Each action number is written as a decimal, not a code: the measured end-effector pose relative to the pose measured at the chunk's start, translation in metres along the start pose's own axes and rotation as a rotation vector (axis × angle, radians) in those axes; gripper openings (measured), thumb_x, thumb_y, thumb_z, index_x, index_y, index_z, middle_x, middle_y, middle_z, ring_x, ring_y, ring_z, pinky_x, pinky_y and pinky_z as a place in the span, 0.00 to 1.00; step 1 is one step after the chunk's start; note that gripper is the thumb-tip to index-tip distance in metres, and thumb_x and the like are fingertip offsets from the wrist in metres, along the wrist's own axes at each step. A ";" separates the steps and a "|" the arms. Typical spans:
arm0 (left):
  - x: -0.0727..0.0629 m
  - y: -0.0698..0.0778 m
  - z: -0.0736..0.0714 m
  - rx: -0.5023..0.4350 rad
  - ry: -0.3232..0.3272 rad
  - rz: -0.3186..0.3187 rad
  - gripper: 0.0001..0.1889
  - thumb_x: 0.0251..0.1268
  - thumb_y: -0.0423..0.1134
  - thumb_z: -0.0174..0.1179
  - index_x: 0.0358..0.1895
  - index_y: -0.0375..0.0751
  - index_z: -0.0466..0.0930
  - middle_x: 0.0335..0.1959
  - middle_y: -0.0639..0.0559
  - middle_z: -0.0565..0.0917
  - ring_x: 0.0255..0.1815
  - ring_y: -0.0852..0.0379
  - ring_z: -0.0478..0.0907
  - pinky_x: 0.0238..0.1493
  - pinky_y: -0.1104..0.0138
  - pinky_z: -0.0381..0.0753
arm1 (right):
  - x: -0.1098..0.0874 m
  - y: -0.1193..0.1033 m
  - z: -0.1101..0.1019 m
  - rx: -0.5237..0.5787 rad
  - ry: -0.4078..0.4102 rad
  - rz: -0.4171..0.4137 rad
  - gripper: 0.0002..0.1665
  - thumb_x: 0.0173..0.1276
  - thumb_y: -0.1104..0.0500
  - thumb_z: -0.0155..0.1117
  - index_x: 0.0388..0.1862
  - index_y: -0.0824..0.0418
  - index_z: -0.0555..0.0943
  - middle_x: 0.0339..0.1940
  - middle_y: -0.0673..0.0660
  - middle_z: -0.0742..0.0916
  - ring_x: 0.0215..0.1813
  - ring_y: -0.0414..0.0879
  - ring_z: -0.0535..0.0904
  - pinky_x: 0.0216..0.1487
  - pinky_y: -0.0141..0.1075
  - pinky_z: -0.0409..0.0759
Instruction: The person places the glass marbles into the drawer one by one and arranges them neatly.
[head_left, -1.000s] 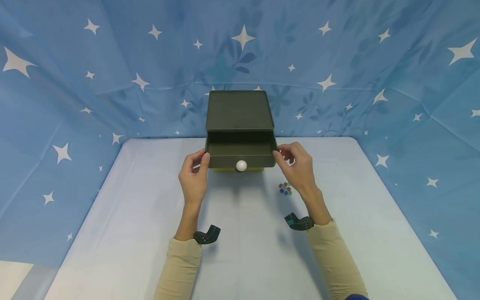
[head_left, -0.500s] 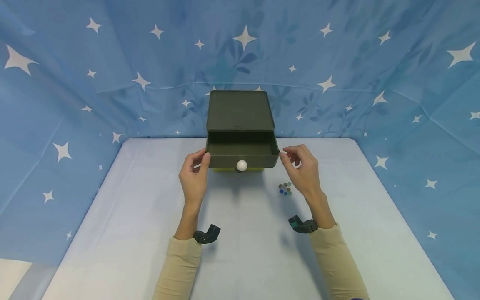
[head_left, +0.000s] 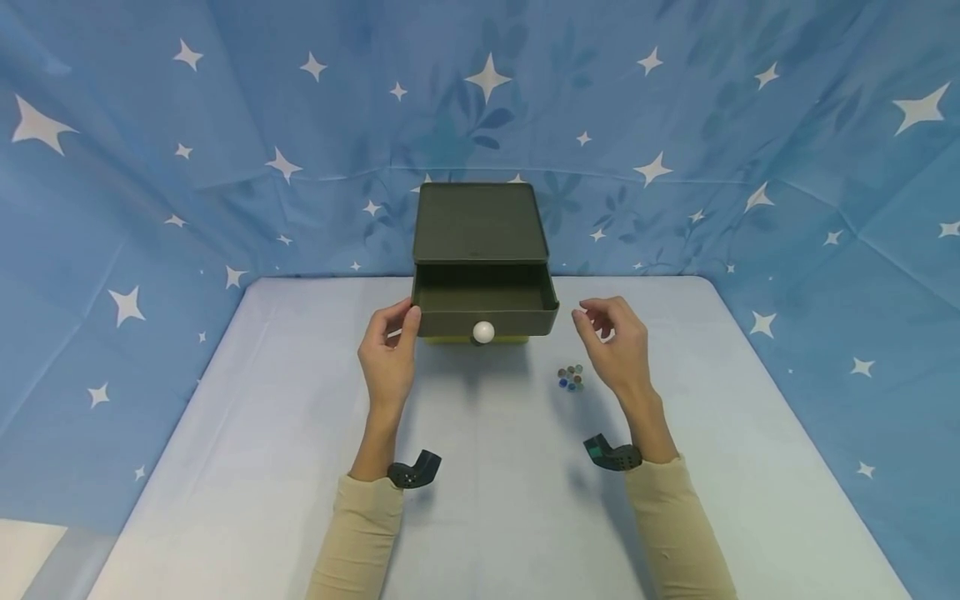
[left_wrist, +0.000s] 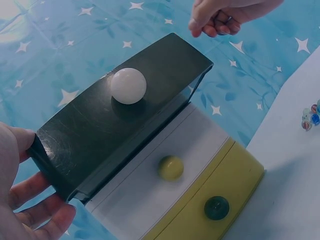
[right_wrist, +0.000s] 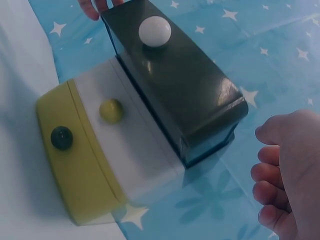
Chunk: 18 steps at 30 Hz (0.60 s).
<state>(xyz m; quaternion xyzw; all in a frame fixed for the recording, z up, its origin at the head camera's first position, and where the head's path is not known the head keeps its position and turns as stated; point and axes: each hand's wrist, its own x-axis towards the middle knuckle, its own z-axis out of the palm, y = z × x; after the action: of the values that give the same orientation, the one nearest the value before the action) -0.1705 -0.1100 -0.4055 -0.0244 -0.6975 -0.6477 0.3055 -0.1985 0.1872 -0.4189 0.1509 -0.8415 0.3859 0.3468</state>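
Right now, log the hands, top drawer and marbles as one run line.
left hand: grips top drawer, left front corner | right hand: apart from drawer, holding nothing | top drawer: open | marbles: on table

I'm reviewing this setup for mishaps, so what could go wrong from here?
Only the left hand grips the pulled-out top drawer, at one front corner, so an uneven push or pull might skew it. The loose marbles lie on the table near the right hand; a careless brush could send them rolling.
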 end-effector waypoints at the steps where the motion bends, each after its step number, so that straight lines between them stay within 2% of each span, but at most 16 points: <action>1: 0.000 0.000 0.000 -0.001 0.000 -0.002 0.14 0.70 0.34 0.62 0.52 0.28 0.82 0.48 0.34 0.85 0.44 0.67 0.79 0.43 0.72 0.78 | -0.001 0.001 0.000 -0.001 0.000 0.007 0.12 0.67 0.62 0.69 0.46 0.68 0.83 0.33 0.62 0.83 0.33 0.50 0.76 0.35 0.24 0.69; 18: -0.001 0.003 -0.001 0.002 -0.008 -0.015 0.14 0.70 0.34 0.62 0.52 0.28 0.82 0.48 0.34 0.85 0.44 0.67 0.79 0.44 0.69 0.79 | -0.019 0.019 0.000 -0.019 -0.006 0.098 0.12 0.68 0.60 0.68 0.46 0.67 0.83 0.34 0.61 0.83 0.33 0.48 0.76 0.36 0.21 0.68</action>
<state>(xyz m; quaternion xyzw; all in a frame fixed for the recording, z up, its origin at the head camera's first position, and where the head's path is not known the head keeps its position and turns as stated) -0.1682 -0.1097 -0.4031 -0.0213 -0.6994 -0.6494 0.2980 -0.1949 0.1994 -0.4425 0.1074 -0.8525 0.3937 0.3267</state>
